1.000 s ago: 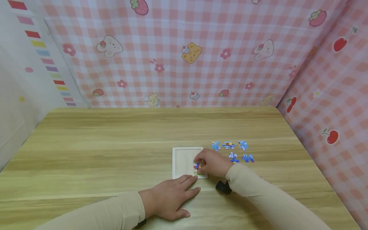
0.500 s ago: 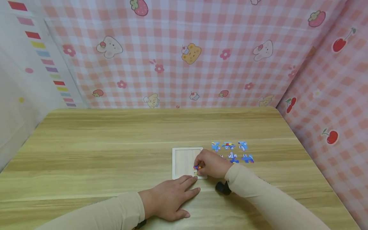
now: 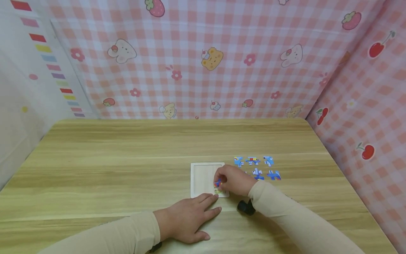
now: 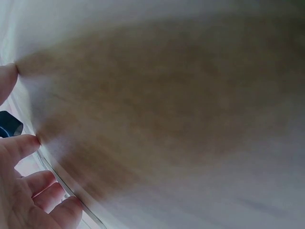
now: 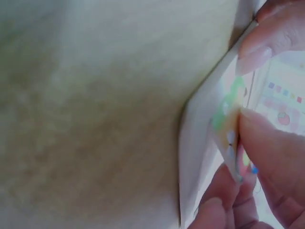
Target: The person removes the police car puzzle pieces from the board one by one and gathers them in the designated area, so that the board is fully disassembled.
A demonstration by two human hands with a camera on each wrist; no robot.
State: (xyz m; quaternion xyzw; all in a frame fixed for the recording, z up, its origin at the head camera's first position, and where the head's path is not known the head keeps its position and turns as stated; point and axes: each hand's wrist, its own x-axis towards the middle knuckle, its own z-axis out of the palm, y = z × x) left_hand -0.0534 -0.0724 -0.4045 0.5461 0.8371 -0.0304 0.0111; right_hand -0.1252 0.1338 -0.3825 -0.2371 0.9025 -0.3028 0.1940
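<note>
My right hand [image 3: 236, 180] pinches a colourful jigsaw piece [image 3: 217, 183] at the near right corner of a pale wooden puzzle tray [image 3: 192, 180]. In the right wrist view the piece [image 5: 228, 119] sits tilted between thumb and fingers, against the tray's rim [image 5: 198, 117]. My left hand [image 3: 190, 218] lies palm down with spread fingers, its fingertips on the tray's near edge. Part of the piece and the tray's right side are hidden behind the right hand. The left wrist view shows the left fingertips [image 4: 66, 210] along the tray's edge.
Right of the tray lie several loose blue jigsaw pieces [image 3: 252, 161] in two rows, partly covered by the right hand. A black wrist device [image 3: 246, 207] hangs under the right wrist. The wooden table [image 3: 111, 158] ends at a checked pink curtain [image 3: 177, 88].
The piece in the right fingers turns and shifts slightly within the tray's near right corner. The left hand stays in place.
</note>
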